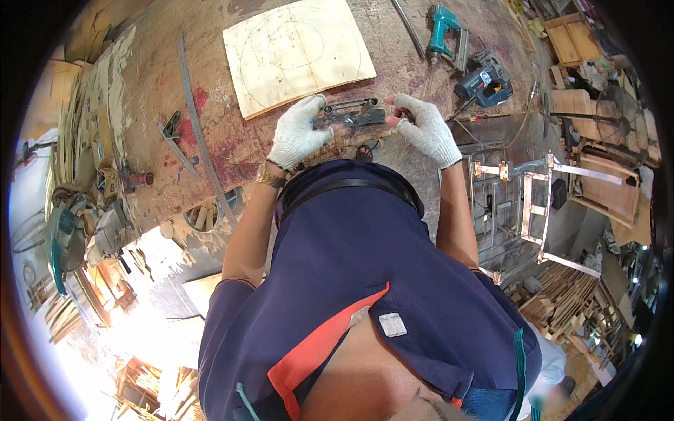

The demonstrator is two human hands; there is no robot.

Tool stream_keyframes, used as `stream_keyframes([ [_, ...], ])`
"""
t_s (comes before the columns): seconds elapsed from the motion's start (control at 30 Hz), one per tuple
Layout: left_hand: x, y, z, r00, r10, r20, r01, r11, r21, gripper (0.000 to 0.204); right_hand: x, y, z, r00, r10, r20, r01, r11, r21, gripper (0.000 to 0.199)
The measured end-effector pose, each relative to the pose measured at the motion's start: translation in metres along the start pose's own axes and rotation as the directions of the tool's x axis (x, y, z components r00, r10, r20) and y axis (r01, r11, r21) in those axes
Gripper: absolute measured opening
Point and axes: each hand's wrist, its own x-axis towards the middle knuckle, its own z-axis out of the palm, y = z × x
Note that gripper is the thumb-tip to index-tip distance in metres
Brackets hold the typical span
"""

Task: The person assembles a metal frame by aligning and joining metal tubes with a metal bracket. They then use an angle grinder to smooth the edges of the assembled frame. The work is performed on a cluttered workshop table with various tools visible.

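Both my hands wear white knit gloves with bare fingertips. Between them, by the near edge of the worn wooden table, is a dark metal fitting [359, 118] with two parallel bars and round ends; its exact kind I cannot make out. My left hand [300, 133] grips its left end between thumb and fingers. At the other end, my right hand [427, 132] has its thumb and fingertips curled against it. Just beyond lies a square pale plywood board [302, 52] with circles drawn on it in thin lines.
A teal nail gun [444, 35] and a blue jigsaw [484, 84] lie at the table's far right. A long metal ruler [193, 112] and a sliding bevel [175, 140] lie on the left. Metal frames [530, 203] stand at right, with wood offcuts [562, 302] below.
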Motion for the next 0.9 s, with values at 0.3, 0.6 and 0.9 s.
stream_keyframes([
  [0.3, 0.010, -0.020, 0.024, 0.984, 0.147, -0.102, -0.134, 0.984, 0.120, 0.039, 0.011, -0.001, 0.033, 0.994, -0.086, -0.068, 0.085, 0.996, -0.016, 0.028],
  [0.6, 0.012, -0.028, 0.035, 0.970, 0.182, -0.161, -0.164, 0.979, 0.120, 0.034, 0.028, 0.026, 0.060, 0.963, -0.161, -0.215, 0.111, 0.968, -0.226, 0.022],
  [0.9, 0.001, -0.111, 0.111, 0.957, 0.285, -0.053, -0.250, 0.903, 0.348, 0.032, 0.035, 0.084, 0.110, 1.000, 0.022, -0.007, -0.023, 0.915, -0.403, 0.021],
])
